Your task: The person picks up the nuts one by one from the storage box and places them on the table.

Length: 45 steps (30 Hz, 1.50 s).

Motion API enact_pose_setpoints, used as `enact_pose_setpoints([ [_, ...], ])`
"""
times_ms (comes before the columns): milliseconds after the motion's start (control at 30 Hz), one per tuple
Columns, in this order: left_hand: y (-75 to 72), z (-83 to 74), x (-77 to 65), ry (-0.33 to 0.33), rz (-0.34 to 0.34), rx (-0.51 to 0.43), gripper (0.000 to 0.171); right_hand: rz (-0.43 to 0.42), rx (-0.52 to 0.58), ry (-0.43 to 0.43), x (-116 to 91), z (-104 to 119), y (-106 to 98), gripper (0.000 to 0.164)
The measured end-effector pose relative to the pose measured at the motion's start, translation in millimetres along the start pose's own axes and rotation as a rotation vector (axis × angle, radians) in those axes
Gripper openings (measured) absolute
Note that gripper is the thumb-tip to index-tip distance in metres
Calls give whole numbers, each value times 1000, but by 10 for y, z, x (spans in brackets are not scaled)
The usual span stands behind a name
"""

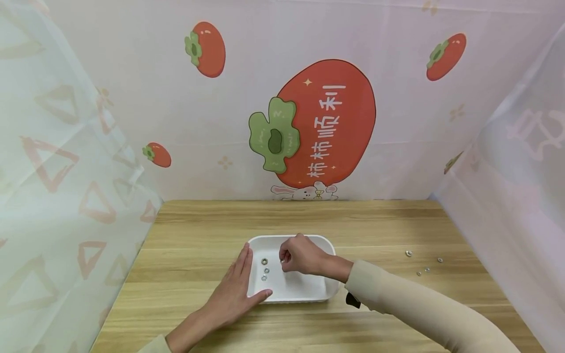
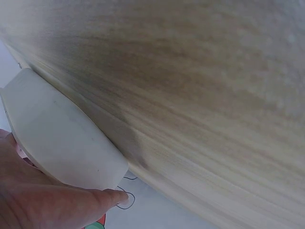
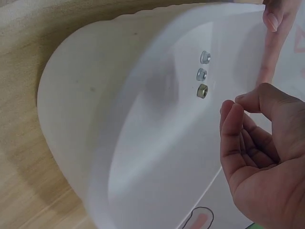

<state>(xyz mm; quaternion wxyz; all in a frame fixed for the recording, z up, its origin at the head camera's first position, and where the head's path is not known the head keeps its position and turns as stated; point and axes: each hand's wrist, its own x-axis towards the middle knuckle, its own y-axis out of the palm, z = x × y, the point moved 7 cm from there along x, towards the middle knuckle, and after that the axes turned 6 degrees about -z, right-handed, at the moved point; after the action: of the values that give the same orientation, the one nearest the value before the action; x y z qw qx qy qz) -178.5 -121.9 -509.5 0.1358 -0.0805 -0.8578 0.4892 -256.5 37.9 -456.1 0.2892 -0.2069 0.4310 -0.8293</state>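
A white tray (image 1: 309,295) sits on the table, and three nuts stand in a row near its left end: a brassy nut (image 3: 202,91), a silver nut (image 3: 201,74) and another silver nut (image 3: 205,57). My left hand (image 1: 231,293) rests on the tray's left side, fingers straight along the rim and thumb across the front left corner. Over the middle of the tray, just right of the row, my right hand (image 1: 301,255) pinches a small shiny metal piece (image 1: 282,261) between thumb and fingertips. The fingers mostly hide this piece.
On the table (image 1: 198,220) to the right lie several small metal pieces, among them a larger ring-shaped piece (image 1: 409,253) and a smaller one (image 1: 440,260). A printed cloth (image 1: 238,113) hangs behind the table, with more cloth on both sides.
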Motion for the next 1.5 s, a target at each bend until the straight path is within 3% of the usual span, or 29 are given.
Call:
enact_pose_setpoints([
  [400,-7,-12,-6,3,-4,-14,113,-63,79,26,-98,22,-99,9],
  [867,-13,-19,-12,15,-21,-10,112,-151,66,53,-202,-9,-194,9],
  [1500,-1,-1,7,-15,-2,-15,113,-219,153,86,-361,-108,-359,9],
])
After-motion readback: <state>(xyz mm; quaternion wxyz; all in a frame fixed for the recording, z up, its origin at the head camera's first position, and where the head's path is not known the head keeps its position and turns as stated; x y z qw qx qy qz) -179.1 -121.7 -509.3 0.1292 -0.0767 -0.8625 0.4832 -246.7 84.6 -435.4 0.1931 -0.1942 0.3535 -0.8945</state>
